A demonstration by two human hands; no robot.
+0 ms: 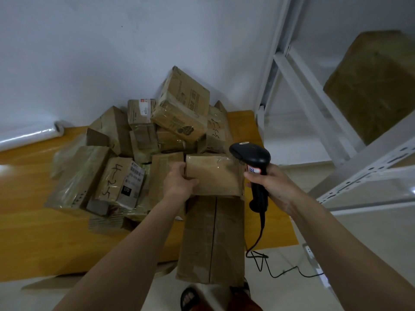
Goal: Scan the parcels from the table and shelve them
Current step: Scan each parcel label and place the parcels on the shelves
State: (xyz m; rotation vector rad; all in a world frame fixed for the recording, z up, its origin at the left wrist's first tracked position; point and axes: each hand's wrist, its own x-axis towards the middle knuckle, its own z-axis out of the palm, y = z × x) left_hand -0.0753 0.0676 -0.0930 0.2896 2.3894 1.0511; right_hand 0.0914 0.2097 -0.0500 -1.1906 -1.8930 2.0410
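Head view: left hand (179, 181) gripping a small brown parcel (213, 175) by its left edge, thumb on the top face, fingers curled underneath. Parcel lifted clear of the pile, taped flat side up, just above a long cardboard box (211, 241) overhanging the near edge of the wooden table (40, 232). Right hand (268, 180) wrapped tight round the handle of a black barcode scanner (252, 157) — head of the scanner just over the parcel's right end, black cable (261, 230) trailing down to the floor. Behind, a heap of taped parcels (157, 140) against the wall, one at the left marked with handwritten numbers (114, 178) and a printed label. Roll of clear film (29, 133) at the table's far left edge. White metal shelving (350, 167) to the right, with a large brown box (372, 86) sitting on an upper shelf.
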